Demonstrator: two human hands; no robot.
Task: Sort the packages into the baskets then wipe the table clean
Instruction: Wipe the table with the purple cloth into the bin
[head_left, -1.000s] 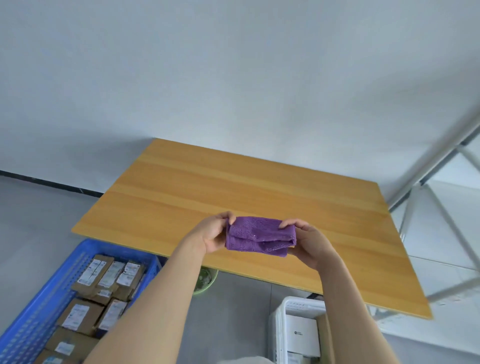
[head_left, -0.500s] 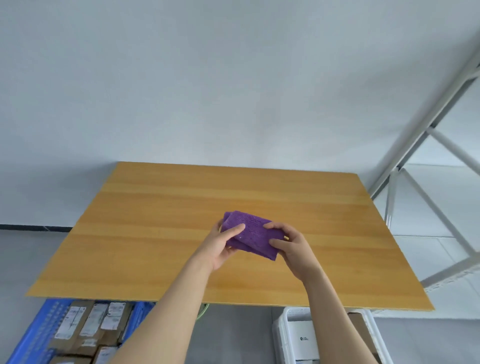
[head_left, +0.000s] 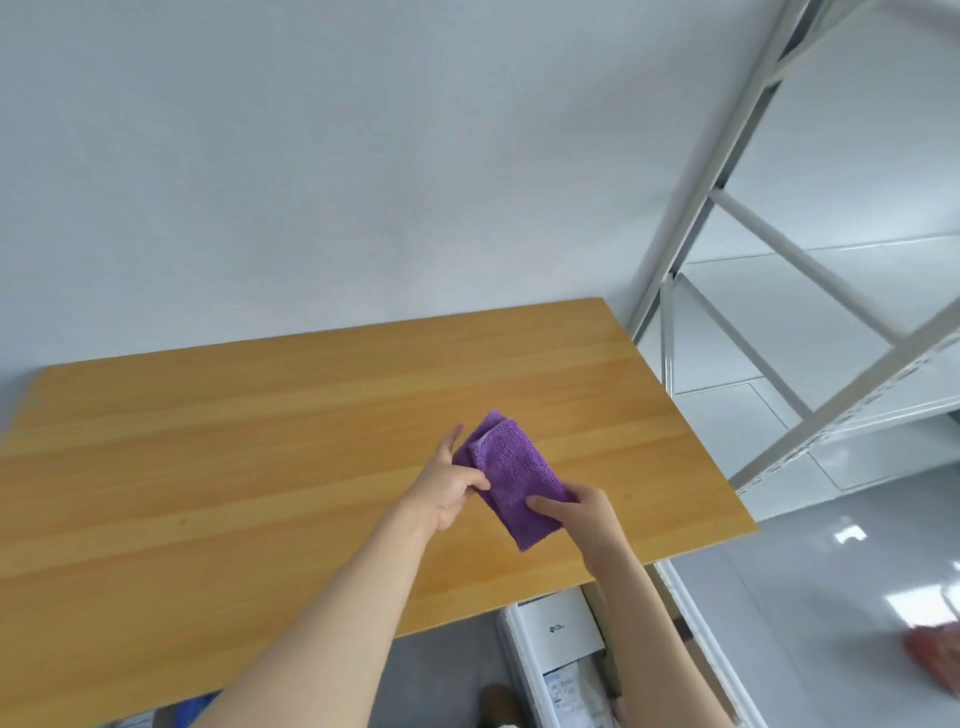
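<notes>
Holding folded purple cloth (head_left: 511, 475) w/ both hands, left hand (head_left: 451, 483) and right hand (head_left: 582, 514) pinching it, mid-frame over table (head_left: 208, 467).

I see the cloth (head_left: 511, 478) over the table's (head_left: 260, 467) right half; the left hand (head_left: 452, 480) holds its left side, the right hand (head_left: 582, 514) its near end. A basket (head_left: 695, 618) sits below the table's near right corner; a rack (head_left: 727, 150) stands beyond the table's right edge.

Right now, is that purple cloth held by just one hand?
No, the left hand grips the purple cloth at one side and the right hand grips the other, each with a thumb on top.
</notes>
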